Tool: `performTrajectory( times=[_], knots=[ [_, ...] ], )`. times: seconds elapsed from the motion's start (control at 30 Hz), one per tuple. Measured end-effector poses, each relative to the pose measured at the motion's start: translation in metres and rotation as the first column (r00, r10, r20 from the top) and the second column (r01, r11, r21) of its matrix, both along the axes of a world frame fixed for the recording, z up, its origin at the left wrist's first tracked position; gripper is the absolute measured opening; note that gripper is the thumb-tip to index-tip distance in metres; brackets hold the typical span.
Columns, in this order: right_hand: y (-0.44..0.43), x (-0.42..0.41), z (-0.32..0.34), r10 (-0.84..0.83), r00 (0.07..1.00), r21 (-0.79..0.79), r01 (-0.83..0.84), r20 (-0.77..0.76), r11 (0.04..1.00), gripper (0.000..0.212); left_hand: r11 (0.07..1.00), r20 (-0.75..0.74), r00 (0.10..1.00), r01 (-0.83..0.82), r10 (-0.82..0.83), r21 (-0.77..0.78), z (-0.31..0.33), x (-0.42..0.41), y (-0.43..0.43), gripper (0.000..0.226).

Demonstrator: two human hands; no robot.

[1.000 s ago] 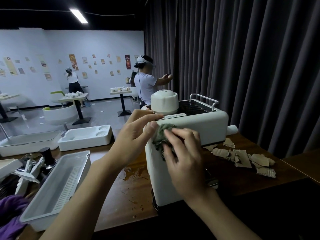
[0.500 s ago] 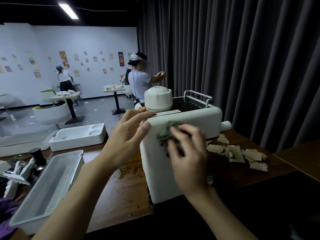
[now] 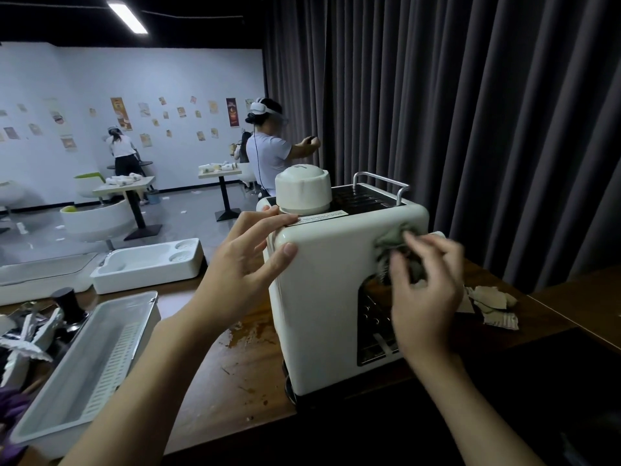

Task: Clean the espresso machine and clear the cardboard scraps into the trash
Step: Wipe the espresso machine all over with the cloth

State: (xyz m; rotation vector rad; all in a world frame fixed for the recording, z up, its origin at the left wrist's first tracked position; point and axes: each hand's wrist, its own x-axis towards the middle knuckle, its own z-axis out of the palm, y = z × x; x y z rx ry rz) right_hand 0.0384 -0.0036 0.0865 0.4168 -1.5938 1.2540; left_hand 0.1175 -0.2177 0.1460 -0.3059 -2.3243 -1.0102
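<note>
Right hand (image 3: 425, 290) pinches rag (image 3: 393, 238) on espresso machine (image 3: 322, 297), left hand (image 3: 242, 264) spread bracing it; hard wipe could tip it.

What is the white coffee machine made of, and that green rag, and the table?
The coffee machine looks like smooth, glossy cream plastic or painted metal; light glints on its rounded edges. Its top rail is shiny, likely metal. The green rag seems soft fabric, since it bunches up. The table looks like varnished wood, with brown grain showing.
</note>
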Motion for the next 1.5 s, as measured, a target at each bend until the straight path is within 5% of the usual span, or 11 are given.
performTrajectory(
  times=[0.13, 0.3, 0.5, 0.7, 0.87, 0.93, 1.1, 1.3, 1.43, 1.5],
  knots=[
    [-0.007, -0.001, 0.003, -0.027, 0.999, -0.145, 0.033, 0.038, 0.989, 0.027, 1.0, 0.0, 1.0, -0.005, 0.005, -0.003, 0.0, 0.0, 0.001, 0.045],
    [-0.006, 0.004, -0.01, 0.053, 0.998, 0.108, -0.05, -0.03, 0.993, 0.027, 1.0, 0.003, 1.0, -0.013, 0.013, 0.01, 0.002, 0.001, 0.003, 0.04],
    [0.003, -0.006, 0.014, -0.043, 0.989, -0.2, 0.07, 0.139, 0.977, 0.025, 1.0, -0.015, 1.0, -0.002, 0.002, 0.007, 0.0, -0.001, 0.003, 0.036],
    [-0.017, 0.01, -0.001, 0.116, 0.992, 0.189, -0.104, -0.051, 0.976, 0.028, 0.999, -0.01, 1.0, 0.007, -0.006, 0.053, 0.007, -0.004, 0.001, 0.029],
    [-0.026, 0.005, 0.012, 0.028, 0.997, -0.159, -0.016, 0.076, 0.987, 0.026, 1.0, 0.03, 0.999, -0.018, 0.018, -0.011, 0.005, -0.004, 0.004, 0.041],
    [-0.042, 0.021, 0.005, 0.043, 0.999, -0.095, -0.041, 0.024, 0.995, 0.026, 1.0, 0.018, 1.0, -0.014, 0.014, 0.006, 0.005, -0.002, 0.004, 0.035],
    [-0.051, 0.041, -0.016, 0.206, 0.973, 0.345, -0.158, -0.106, 0.925, 0.026, 1.0, -0.009, 1.0, 0.015, -0.015, 0.027, -0.001, -0.002, 0.003, 0.032],
    [-0.051, 0.043, -0.017, 0.085, 0.995, -0.019, -0.084, 0.044, 0.996, 0.026, 0.999, -0.022, 1.0, 0.004, -0.003, 0.039, -0.005, -0.005, 0.004, 0.043],
    [-0.07, 0.06, -0.044, 0.214, 0.975, 0.368, -0.177, -0.064, 0.913, 0.025, 0.999, -0.047, 0.999, 0.014, -0.012, 0.047, -0.007, -0.006, 0.005, 0.045],
    [-0.062, 0.053, -0.045, 0.219, 0.973, 0.386, -0.174, -0.075, 0.906, 0.024, 0.999, -0.039, 0.999, 0.015, -0.014, 0.046, -0.006, -0.006, 0.004, 0.046]
  ],
)
